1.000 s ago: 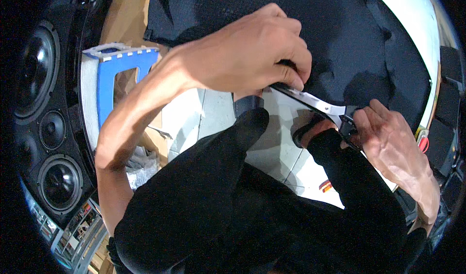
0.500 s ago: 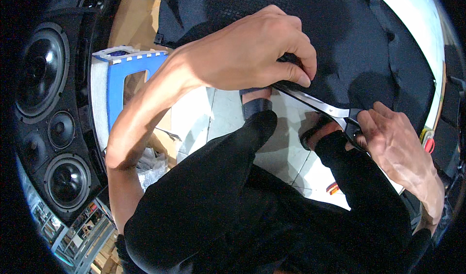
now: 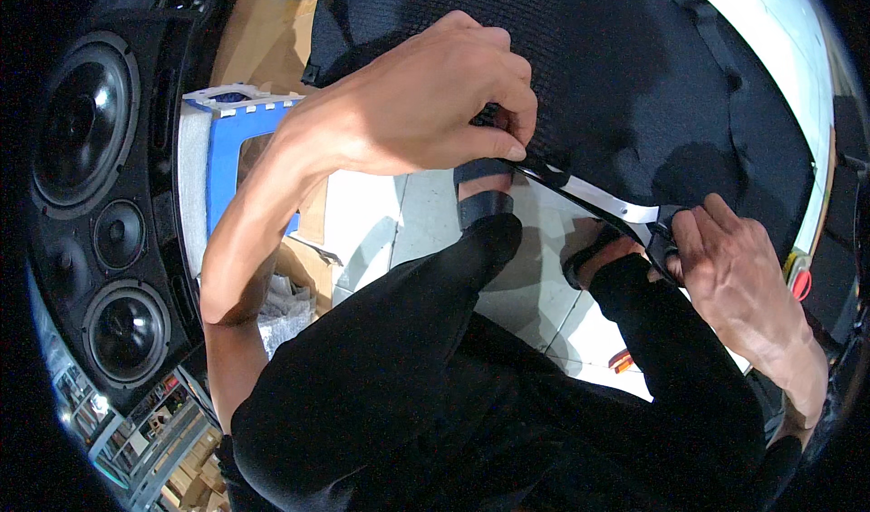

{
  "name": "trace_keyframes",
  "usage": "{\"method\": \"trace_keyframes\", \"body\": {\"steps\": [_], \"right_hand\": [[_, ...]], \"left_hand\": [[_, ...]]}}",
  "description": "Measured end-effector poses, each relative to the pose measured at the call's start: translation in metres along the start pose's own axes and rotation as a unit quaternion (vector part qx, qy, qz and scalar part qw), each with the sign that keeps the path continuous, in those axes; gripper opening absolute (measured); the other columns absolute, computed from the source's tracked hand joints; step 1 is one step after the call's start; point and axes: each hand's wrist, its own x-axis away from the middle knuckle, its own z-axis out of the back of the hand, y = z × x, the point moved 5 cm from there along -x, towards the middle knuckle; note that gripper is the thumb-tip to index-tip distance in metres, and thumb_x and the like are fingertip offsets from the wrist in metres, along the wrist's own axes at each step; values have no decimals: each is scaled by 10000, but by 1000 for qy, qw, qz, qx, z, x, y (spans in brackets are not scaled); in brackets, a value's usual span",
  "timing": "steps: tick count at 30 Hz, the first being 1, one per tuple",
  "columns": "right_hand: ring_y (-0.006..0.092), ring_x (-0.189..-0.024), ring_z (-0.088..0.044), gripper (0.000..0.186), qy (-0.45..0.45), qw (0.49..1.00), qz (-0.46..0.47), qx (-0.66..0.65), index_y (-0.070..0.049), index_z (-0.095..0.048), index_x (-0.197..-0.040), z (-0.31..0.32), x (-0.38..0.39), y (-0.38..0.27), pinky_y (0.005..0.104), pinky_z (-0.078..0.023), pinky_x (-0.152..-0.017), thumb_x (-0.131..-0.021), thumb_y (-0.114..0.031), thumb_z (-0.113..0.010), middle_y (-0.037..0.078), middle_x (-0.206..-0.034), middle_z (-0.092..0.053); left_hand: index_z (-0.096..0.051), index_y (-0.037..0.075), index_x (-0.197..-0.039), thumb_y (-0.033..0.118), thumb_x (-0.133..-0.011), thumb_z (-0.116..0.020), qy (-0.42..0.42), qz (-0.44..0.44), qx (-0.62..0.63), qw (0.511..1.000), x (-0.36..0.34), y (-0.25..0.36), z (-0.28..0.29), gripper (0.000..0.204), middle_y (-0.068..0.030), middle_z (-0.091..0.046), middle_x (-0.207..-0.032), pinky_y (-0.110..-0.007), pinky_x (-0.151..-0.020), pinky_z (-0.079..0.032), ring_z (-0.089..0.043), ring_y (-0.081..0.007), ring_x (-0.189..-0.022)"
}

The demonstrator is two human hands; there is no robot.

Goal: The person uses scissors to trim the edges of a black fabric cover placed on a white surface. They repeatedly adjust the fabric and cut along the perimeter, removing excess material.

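Spread across the upper part of the view is a black textured fabric (image 3: 625, 86). At its near edge my left hand (image 3: 435, 104) pinches the cloth between thumb and fingers. My right hand (image 3: 743, 281) grips a large pair of scissors (image 3: 616, 204) by its black handles. One silver blade lies over the fabric's edge, pointing left toward my left hand. Dark material hides much of the other blade and the tips.
Black loudspeaker cabinets (image 3: 136, 267) stand along the left. A blue-and-white panel (image 3: 227, 149) leans beside them, with clear plastic wrap (image 3: 285, 308) below. An orange-handled tool (image 3: 621, 361) lies on the tiled floor (image 3: 535, 317). Something red and yellow-green (image 3: 799, 281) sits at the right.
My left hand has shifted left along the fabric's near edge, still pinching it. The right hand and scissors have barely moved. More of the lower blade is now covered by dark material.
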Motion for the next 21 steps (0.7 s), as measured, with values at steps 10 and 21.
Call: {"method": "trace_keyframes", "body": {"steps": [10, 21], "right_hand": [[235, -731, -563, 203, 24, 998, 25, -48, -11, -557, -793, 2, -9, -3, 369, -479, -601, -855, -124, -713, 97, -711, -552], [221, -660, -560, 215, 53, 995, 58, -56, 8, -616, -804, 2, -13, -3, 363, -498, -595, -848, -160, -742, 97, -643, -559]], "left_hand": [[-673, 93, -819, 162, -833, -734, 17, -1, 31, 999, 4, -5, -6, 93, -5, -610, -850, -375, -908, -337, -543, -203, -902], [-660, 94, -837, 171, -843, -726, 16, -4, 25, 1000, 1, -1, -8, 102, -5, -602, -862, -374, -916, -334, -535, -203, -905]]}}
